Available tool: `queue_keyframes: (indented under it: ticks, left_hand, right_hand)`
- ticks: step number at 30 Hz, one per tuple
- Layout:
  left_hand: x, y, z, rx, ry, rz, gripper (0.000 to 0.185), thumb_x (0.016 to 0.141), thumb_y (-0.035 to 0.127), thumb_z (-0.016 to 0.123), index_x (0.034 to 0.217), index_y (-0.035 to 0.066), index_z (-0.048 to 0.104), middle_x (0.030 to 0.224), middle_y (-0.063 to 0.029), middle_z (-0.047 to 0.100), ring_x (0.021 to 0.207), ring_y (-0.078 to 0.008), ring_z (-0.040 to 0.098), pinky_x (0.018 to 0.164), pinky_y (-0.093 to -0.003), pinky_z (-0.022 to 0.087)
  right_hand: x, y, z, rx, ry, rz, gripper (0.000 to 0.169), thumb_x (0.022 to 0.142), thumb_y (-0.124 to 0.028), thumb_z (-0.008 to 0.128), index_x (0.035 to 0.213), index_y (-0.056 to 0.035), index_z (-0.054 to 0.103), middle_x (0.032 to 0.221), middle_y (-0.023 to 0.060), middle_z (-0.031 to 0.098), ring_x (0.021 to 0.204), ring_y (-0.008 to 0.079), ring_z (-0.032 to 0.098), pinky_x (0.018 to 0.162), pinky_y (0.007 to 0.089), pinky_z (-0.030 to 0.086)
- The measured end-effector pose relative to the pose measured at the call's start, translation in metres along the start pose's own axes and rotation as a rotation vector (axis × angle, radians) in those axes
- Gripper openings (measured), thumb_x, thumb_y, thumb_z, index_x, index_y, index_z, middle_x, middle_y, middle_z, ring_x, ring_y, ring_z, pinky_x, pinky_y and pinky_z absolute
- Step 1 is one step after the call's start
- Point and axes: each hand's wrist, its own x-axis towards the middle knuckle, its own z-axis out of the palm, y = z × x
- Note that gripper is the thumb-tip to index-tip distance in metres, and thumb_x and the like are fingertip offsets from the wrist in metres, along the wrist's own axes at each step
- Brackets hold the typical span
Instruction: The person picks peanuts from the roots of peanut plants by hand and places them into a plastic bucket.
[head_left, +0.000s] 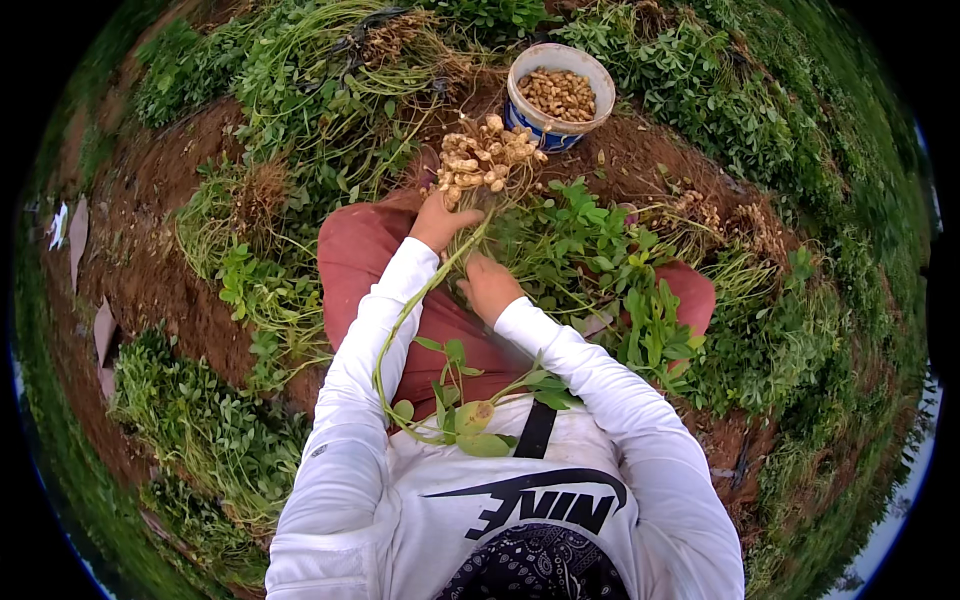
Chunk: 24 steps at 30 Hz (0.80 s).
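A cluster of peanut pods (484, 159), pale tan and still on the roots, rises just beyond my left hand (442, 223). That hand is closed around the base of the peanut plant under the pods. One long green stem (405, 315) of it bends back over my left forearm to leaves (474, 420) at my waist. My right hand (489, 285) is lower, at the plant's stems, its fingers partly hidden; I cannot tell whether it grips them. Behind the pods stands a white and blue bucket (517, 82), with loose peanut pods (559, 95) inside.
Leafy peanut plants (585, 240) cover my lap towards the right knee. Pulled plants with exposed roots lie at left (259, 195) and right (705, 214). A large heap of plants (322, 90) is at the far left. Brown soil (169, 172) shows between them.
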Motion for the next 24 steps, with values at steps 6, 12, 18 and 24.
queue_keyframes:
  ticks: [6, 12, 18, 24]
  left_hand:
    - [-0.003, 0.041, -0.023, -0.133, 0.164, 0.120, 0.046, 0.071, 0.000, 0.068, 0.114, -0.004, 0.050, 0.106, -0.0076, 0.060, 0.091, -0.0153, 0.057, 0.084, -0.0281, 0.045]
    - [0.004, 0.065, -0.046, 0.158, 0.206, 0.174, 0.046, 0.070, 0.007, 0.070, 0.110, -0.006, 0.053, 0.105, -0.0108, 0.061, 0.090, -0.0173, 0.058, 0.082, -0.0299, 0.046]
    - [0.026, 0.152, -0.066, 0.505, 0.039, 0.220, 0.045, 0.072, 0.002, 0.064, 0.114, -0.005, 0.052, 0.104, -0.0084, 0.062, 0.089, -0.0136, 0.058, 0.081, -0.0279, 0.046]
    - [0.032, 0.133, -0.038, 1.026, -0.073, 0.183, 0.057, 0.067, 0.018, 0.068, 0.119, 0.003, 0.053, 0.092, -0.0205, 0.064, 0.084, -0.0331, 0.062, 0.076, -0.0380, 0.048]
  right_hand:
    - [0.012, 0.023, -0.078, 0.345, 0.046, 0.056, 0.044, 0.077, -0.001, 0.048, 0.120, -0.0033, 0.052, 0.108, 0.0154, 0.055, 0.097, 0.0289, 0.056, 0.087, 0.0337, 0.044]
    - [0.011, -0.049, -0.172, 0.331, 0.501, -0.223, 0.046, 0.086, -0.030, 0.056, 0.125, -0.0052, 0.048, 0.121, 0.0170, 0.047, 0.113, 0.0316, 0.045, 0.097, 0.0381, 0.035]
    - [0.014, -0.068, -0.082, -0.070, 0.128, -0.423, 0.050, 0.076, -0.031, 0.067, 0.121, -0.0168, 0.051, 0.137, 0.0108, 0.035, 0.132, 0.0329, 0.026, 0.106, 0.0530, 0.022]
    - [0.014, -0.004, 0.001, 0.011, -0.078, -0.333, 0.063, 0.076, -0.026, 0.066, 0.133, -0.0214, 0.040, 0.148, 0.0091, 0.019, 0.136, 0.0307, 0.019, 0.106, 0.0476, 0.028]
